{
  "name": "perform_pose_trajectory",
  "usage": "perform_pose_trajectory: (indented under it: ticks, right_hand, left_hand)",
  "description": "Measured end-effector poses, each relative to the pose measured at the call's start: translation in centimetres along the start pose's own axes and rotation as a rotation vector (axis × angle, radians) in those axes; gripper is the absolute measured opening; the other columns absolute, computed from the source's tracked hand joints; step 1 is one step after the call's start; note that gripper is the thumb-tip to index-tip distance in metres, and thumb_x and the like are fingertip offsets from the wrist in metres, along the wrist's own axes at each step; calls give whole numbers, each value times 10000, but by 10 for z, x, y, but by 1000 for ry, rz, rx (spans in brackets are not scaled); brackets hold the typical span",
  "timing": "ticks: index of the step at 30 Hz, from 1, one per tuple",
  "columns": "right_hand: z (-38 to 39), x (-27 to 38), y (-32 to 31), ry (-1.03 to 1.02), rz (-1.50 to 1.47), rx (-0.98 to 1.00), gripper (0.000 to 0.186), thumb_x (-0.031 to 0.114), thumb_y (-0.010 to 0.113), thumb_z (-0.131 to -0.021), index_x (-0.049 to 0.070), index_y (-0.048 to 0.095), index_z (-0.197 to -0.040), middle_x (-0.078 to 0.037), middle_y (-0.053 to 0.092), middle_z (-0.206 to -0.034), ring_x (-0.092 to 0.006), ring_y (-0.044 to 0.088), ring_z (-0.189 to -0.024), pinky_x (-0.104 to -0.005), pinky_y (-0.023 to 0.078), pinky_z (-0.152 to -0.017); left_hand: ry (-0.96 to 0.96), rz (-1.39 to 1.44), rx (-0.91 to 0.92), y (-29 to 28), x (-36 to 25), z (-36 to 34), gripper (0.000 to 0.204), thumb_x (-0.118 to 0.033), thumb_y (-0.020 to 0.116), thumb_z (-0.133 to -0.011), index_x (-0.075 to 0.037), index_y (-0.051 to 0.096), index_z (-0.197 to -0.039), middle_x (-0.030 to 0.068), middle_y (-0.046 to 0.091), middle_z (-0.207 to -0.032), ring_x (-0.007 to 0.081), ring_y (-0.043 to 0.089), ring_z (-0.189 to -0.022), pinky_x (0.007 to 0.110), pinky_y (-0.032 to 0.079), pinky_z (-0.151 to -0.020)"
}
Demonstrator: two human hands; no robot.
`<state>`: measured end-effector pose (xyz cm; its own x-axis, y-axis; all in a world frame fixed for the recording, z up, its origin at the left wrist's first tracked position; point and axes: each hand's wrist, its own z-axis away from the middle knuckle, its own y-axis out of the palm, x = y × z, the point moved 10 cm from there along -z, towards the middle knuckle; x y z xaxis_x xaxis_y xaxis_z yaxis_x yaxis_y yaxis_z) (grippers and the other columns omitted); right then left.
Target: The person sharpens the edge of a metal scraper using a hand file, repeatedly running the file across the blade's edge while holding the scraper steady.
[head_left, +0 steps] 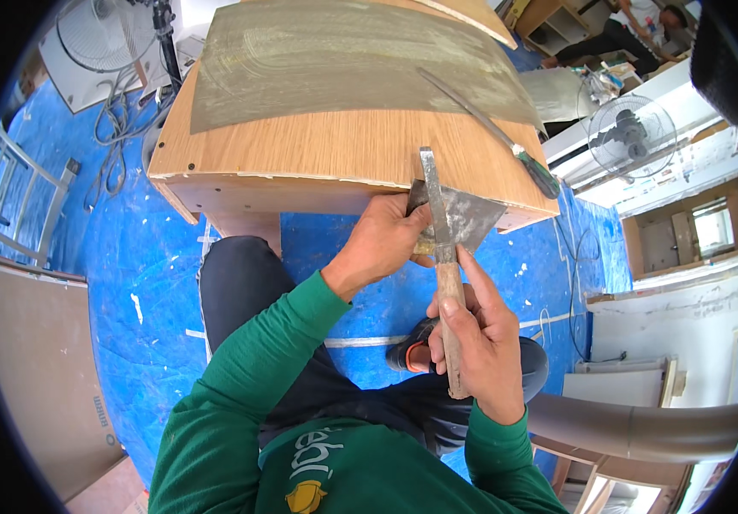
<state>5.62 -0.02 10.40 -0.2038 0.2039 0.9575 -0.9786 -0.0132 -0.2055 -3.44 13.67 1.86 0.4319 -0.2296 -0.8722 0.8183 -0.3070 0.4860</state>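
My right hand (487, 338) is closed around the wooden handle of a chisel (448, 283), index finger stretched along it. The chisel's flat metal blade points away from me, up past the front edge of a wood-faced cabinet (318, 141). Between thumb and fingers, my left hand (378, 240) pinches a thin grey flat piece (479, 218) with whitish smears. The blade crosses in front of this piece; whether they touch I cannot tell. On the cabinet's top lies a file (476, 116) with a green and black handle, close to a large streaked grey sheet (352, 60).
Blue sheeting (150, 257) covers the floor. A fan (105, 32) and coiled cables (114, 137) are at the far left, beside a metal ladder (30, 193). Another fan (630, 137) stands right; beyond it sits another person (626, 34). A grey curved tube (643, 428) is at my right.
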Motion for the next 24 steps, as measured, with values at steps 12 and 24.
perform_pose_trajectory:
  ticks: [12,24]
  right_hand:
    - [0,-4,-14,-22,-134,-126,658,153,591,-1129,49,323,-1720,-98,652,-1008,-117,640,-639,-282,531,-509]
    - [7,-10,-7,-41,-132,-20,649,125,580,-1134,40,315,-1720,-111,670,-1026,-117,646,-655,-275,514,-506]
  left_hand:
    - [-80,71,39,-1,14,-6,342,-286,671,-1122,11,727,-1282,83,779,-1149,175,765,-1004,388,695,-796]
    - [-13,33,10,1,7,0,338,-272,614,-1152,42,735,-1178,94,784,-956,149,747,-766,338,642,-619]
